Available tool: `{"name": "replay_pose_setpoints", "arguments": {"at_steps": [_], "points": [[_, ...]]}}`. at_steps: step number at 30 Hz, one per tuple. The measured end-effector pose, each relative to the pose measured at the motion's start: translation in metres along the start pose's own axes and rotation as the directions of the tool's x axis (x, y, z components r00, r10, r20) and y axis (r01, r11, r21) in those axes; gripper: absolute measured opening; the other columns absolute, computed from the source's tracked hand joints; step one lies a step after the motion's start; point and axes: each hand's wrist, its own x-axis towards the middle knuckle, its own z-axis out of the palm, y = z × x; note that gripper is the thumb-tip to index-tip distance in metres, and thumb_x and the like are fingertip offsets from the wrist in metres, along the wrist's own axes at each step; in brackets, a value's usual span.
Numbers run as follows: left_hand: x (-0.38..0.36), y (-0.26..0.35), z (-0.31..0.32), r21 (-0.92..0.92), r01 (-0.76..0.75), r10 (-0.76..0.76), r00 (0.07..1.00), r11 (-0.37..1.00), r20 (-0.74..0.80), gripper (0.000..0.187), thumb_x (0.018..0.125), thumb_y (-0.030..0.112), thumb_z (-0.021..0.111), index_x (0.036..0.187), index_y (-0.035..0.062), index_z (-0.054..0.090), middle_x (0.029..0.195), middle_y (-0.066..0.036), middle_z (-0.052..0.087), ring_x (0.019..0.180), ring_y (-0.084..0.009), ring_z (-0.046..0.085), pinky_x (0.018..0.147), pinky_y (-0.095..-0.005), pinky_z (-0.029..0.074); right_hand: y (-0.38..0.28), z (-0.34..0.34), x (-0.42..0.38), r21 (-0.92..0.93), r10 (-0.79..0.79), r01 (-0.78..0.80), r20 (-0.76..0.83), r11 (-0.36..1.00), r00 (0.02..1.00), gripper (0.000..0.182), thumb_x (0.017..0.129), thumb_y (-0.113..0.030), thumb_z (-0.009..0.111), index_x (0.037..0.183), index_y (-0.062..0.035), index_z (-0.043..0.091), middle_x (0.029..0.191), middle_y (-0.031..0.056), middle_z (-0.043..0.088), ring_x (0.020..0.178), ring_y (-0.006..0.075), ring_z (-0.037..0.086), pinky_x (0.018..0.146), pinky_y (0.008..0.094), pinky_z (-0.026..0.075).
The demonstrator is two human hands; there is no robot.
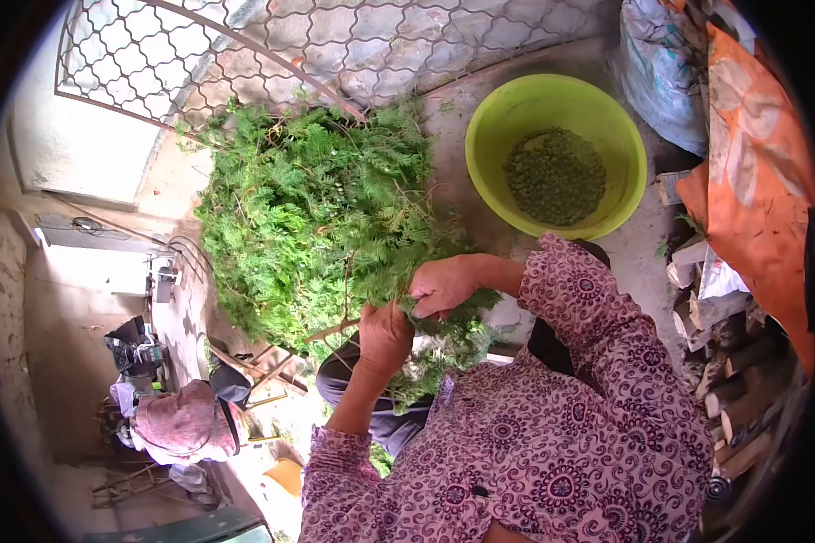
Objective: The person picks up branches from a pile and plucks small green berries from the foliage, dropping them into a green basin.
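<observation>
A large heap of cut green conifer branches (308,208) with feathery foliage lies in front of me and reaches down to my knees. My left hand (385,338) is closed around a leafy branch (398,385) at the near edge of the heap, and foliage hangs below it. Right beside it, my right hand (445,288) has its fingers pinched together at the same foliage. What sits between those fingertips is hidden. Beyond my right forearm stands a yellow-green basin (629,172), its bottom covered with many small round green cones (557,176).
A wire-mesh panel (335,45) leans at the back. Stacked firewood (743,380), an orange sheet (756,172) and a white sack (661,81) line the right side. On the left are a pinkish cloth bundle (186,421) and a wooden frame chair (272,376).
</observation>
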Motion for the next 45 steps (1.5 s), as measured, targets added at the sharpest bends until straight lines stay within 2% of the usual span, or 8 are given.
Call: {"name": "replay_pose_setpoints", "arguments": {"at_steps": [15, 19, 22, 29, 34, 37, 41, 45], "points": [[-0.021, 0.016, -0.005, -0.096, -0.016, 0.007, 0.995, 0.995, -0.099, 0.037, 0.064, 0.001, 0.056, 0.100, -0.0011, 0.050, 0.081, -0.015, 0.055, 0.073, -0.0305, 0.054, 0.070, -0.0387, 0.042, 0.006, -0.009, -0.005, 0.042, 0.077, -0.070, -0.184, 0.997, 0.980, 0.021, 0.077, -0.017, 0.054, 0.088, -0.0004, 0.061, 0.069, 0.0088, 0.061, 0.056, 0.0141, 0.060, 0.054, 0.0268, 0.047], [-0.022, 0.025, -0.011, -0.681, 0.207, -0.393, 0.910, 0.703, -0.129, 0.034, 0.083, 0.010, 0.054, 0.115, -0.0007, 0.048, 0.092, -0.014, 0.059, 0.087, -0.0213, 0.057, 0.077, -0.0287, 0.043, 0.023, -0.005, 0.007, -0.279, -0.233, 0.178, -0.179, 0.944, 0.956, 0.017, 0.076, -0.015, 0.055, 0.084, -0.0014, 0.061, 0.068, 0.0077, 0.060, 0.055, 0.0138, 0.059, 0.053, 0.0272, 0.046], [-0.021, 0.031, -0.013, -0.968, 0.239, -0.721, 0.685, 0.083, 0.107, 0.020, 0.091, 0.013, 0.047, 0.102, -0.0011, 0.055, 0.093, -0.003, 0.058, 0.084, -0.0098, 0.051, 0.075, -0.0247, 0.042, 0.003, 0.007, 0.001, 0.213, 0.020, -0.001, -0.088, 0.977, 0.996, 0.018, 0.077, -0.016, 0.055, 0.079, 0.0008, 0.059, 0.063, 0.0062, 0.059, 0.055, 0.0130, 0.058, 0.052, 0.0277, 0.046], [-0.019, 0.040, -0.009, -0.970, 0.244, -0.665, 0.723, -0.006, 0.186, 0.017, 0.090, 0.017, 0.048, 0.096, 0.0034, 0.055, 0.086, 0.000, 0.056, 0.076, -0.0074, 0.049, 0.069, -0.0217, 0.041, 0.000, 0.008, 0.002, 0.088, 0.093, -0.086, -0.073, 0.992, 0.993, 0.023, 0.076, -0.019, 0.058, 0.084, 0.0023, 0.058, 0.065, 0.0093, 0.060, 0.055, 0.0142, 0.059, 0.053, 0.0282, 0.047], [-0.010, 0.050, -0.015, -0.981, 0.184, -0.597, 0.781, -0.058, 0.182, 0.023, 0.090, 0.018, 0.048, 0.108, 0.0044, 0.052, 0.099, -0.003, 0.057, 0.085, -0.0095, 0.052, 0.074, -0.0238, 0.043, 0.025, 0.017, 0.018, -0.268, -0.284, 0.211, -0.273, 0.940, 0.919, 0.041, 0.069, -0.031, 0.066, 0.090, 0.0029, 0.056, 0.071, 0.0168, 0.059, 0.067, 0.0245, 0.060, 0.061, 0.0346, 0.047], [-0.007, 0.052, -0.013, -0.970, 0.236, -0.696, 0.688, -0.050, 0.203, 0.017, 0.090, 0.014, 0.048, 0.097, 0.0006, 0.055, 0.088, 0.000, 0.056, 0.079, -0.0078, 0.048, 0.071, -0.0222, 0.040, 0.014, 0.016, 0.016, -0.377, -0.037, -0.044, -0.204, 0.925, 0.978, 0.049, 0.067, -0.034, 0.069, 0.095, 0.0026, 0.054, 0.075, 0.0197, 0.058, 0.074, 0.0283, 0.059, 0.064, 0.0369, 0.046], [-0.011, 0.046, -0.013, -0.958, 0.273, -0.756, 0.645, 0.091, 0.112, 0.024, 0.089, 0.024, 0.050, 0.096, 0.0010, 0.055, 0.084, 0.000, 0.055, 0.076, -0.0088, 0.047, 0.067, -0.0243, 0.040, -0.006, -0.005, -0.004, -0.165, -0.016, 0.005, -0.068, 0.986, 0.998, 0.051, 0.067, -0.033, 0.070, 0.100, 0.0027, 0.053, 0.082, 0.0182, 0.060, 0.077, 0.0262, 0.059, 0.066, 0.0356, 0.046], [-0.020, 0.041, -0.012, -0.938, 0.334, -0.743, 0.649, 0.088, 0.161, 0.034, 0.088, 0.032, 0.052, 0.100, 0.0009, 0.055, 0.090, -0.003, 0.056, 0.079, -0.0112, 0.050, 0.070, -0.0266, 0.042, -0.002, -0.026, -0.017, 0.113, -0.040, 0.108, -0.482, 0.988, 0.875, 0.035, 0.075, -0.020, 0.068, 0.098, 0.0027, 0.055, 0.083, 0.0076, 0.061, 0.074, 0.0131, 0.057, 0.065, 0.0272, 0.046]]}}
